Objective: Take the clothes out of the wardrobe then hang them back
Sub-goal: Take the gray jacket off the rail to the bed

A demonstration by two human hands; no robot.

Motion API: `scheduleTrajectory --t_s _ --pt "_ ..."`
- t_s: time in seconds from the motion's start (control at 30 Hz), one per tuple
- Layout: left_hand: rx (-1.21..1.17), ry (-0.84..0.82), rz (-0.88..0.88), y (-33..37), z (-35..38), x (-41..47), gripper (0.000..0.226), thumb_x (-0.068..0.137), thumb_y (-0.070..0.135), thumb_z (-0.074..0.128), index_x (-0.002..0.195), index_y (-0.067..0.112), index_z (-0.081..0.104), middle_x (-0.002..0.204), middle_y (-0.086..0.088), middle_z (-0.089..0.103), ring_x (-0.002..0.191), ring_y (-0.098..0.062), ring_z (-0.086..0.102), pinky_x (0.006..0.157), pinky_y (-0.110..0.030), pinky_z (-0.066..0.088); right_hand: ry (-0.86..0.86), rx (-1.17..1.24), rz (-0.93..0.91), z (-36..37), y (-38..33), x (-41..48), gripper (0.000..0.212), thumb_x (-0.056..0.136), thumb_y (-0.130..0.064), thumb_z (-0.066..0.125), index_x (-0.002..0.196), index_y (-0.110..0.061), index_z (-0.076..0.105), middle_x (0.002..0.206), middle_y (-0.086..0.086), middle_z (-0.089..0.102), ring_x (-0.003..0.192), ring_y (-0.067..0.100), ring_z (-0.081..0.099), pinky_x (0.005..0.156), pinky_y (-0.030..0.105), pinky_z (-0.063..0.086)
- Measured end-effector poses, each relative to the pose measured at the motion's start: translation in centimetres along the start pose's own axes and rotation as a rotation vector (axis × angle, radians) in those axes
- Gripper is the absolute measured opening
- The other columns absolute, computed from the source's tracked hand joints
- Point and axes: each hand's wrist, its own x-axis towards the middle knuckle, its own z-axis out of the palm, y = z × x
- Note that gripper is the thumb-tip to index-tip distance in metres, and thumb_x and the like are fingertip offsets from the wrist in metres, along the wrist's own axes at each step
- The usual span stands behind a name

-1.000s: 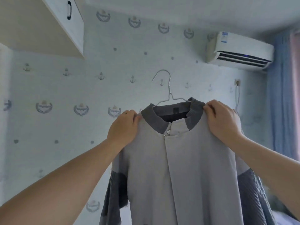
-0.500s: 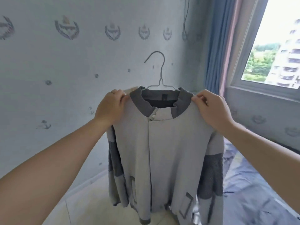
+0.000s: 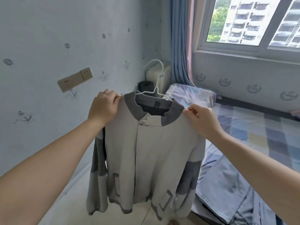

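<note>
Currently L hand (image 3: 103, 108) and R hand (image 3: 202, 120) each pinch a shoulder of grey jacket (image 3: 151, 153), held in air over floor beside bed (image 3: 259, 127), on wire hanger (image 3: 156, 82). Risk: grip is cloth only; tilt could slide hanger out the collar.

The hanging two-tone grey jacket (image 3: 154, 151) blocks the middle; pale tiled floor (image 3: 71, 210) lies open between blue wallpapered wall (image 3: 48, 46), left, and checked blue bed (image 3: 259, 127), right.
</note>
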Motion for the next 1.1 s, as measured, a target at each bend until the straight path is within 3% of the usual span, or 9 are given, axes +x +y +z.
scheduleTrajectory --t_s 0.13,0.23,0.33,0.5,0.67,0.83,1.0,1.1 --pt "-0.004 -0.083 -0.026 -0.3 6.9 3.5 0.020 0.101 0.022 0.056 0.095 0.005 0.066 0.097 -0.015 0.063 0.089 -0.038 0.054 0.075 -0.044 0.044 -0.058 -0.023 0.123 1.9 4.8 3.1 0.017 0.092 -0.039 0.062 0.083 -0.026 0.067 0.075 -0.004 0.063 0.074 0.021 0.055 0.068 0.036 0.048" --pt "-0.007 -0.159 -0.082 -0.6 12.0 5.0 0.021 0.101 0.026 0.054 0.097 0.010 0.066 0.100 -0.010 0.064 0.098 -0.036 0.052 0.080 -0.042 0.038 -0.124 -0.061 0.164 3.6 8.1 4.9 0.016 0.094 -0.037 0.059 0.087 -0.024 0.066 0.079 -0.004 0.063 0.075 0.021 0.057 0.068 0.037 0.049" --pt "-0.007 -0.240 -0.131 -1.1 16.4 6.6 0.021 0.102 0.029 0.051 0.100 0.013 0.065 0.105 -0.008 0.062 0.105 -0.035 0.050 0.085 -0.043 0.036 -0.149 -0.081 0.202 5.2 10.7 6.9 0.012 0.095 -0.028 0.058 0.091 -0.020 0.066 0.085 -0.001 0.065 0.080 0.022 0.057 0.072 0.040 0.050" --pt "-0.027 -0.326 -0.136 -2.9 22.9 10.4 0.021 0.104 0.030 0.048 0.103 0.016 0.064 0.111 -0.005 0.060 0.110 -0.032 0.047 0.081 -0.036 0.025 -0.157 -0.163 0.266 8.5 13.8 11.0 0.011 0.096 -0.019 0.056 0.095 -0.014 0.065 0.091 0.003 0.065 0.085 0.026 0.056 0.073 0.041 0.048" --pt "-0.070 -0.431 -0.133 -5.6 30.3 14.1 0.023 0.103 0.031 0.046 0.105 0.016 0.063 0.115 -0.007 0.058 0.112 -0.033 0.047 0.087 -0.042 0.032 -0.189 -0.257 0.408 12.6 16.8 15.5 0.012 0.098 -0.024 0.054 0.098 -0.019 0.065 0.095 -0.001 0.063 0.087 0.024 0.056 0.067 0.035 0.042" --pt "-0.064 -0.610 -0.118 -8.0 37.7 17.8 0.026 0.104 0.035 0.044 0.107 0.017 0.062 0.121 -0.008 0.058 0.116 -0.033 0.045 0.092 -0.043 0.031 -0.225 -0.389 0.551 16.6 19.8 19.9 0.014 0.098 -0.022 0.056 0.103 -0.016 0.067 0.099 0.006 0.068 0.091 0.031 0.058 0.067 0.035 0.042" --pt "-0.030 -0.673 -0.101 -9.2 44.6 21.1 0.030 0.104 0.039 0.044 0.114 0.019 0.065 0.125 -0.008 0.058 0.120 -0.033 0.043 0.094 -0.043 0.030 -0.167 -0.568 0.589 20.8 24.4 23.4 0.018 0.098 -0.032 0.055 0.102 -0.024 0.071 0.099 0.002 0.072 0.097 0.031 0.053 0.083 0.038 0.028" --pt "0.006 -0.674 -0.103 -9.7 49.3 22.1 0.031 0.104 0.040 0.045 0.113 0.019 0.066 0.126 -0.009 0.058 0.118 -0.035 0.042 0.093 -0.043 0.031 -0.168 -0.559 0.646 23.8 28.4 25.2 0.020 0.099 -0.030 0.052 0.105 -0.022 0.069 0.104 0.004 0.071 0.098 0.033 0.056 0.084 0.040 0.038"
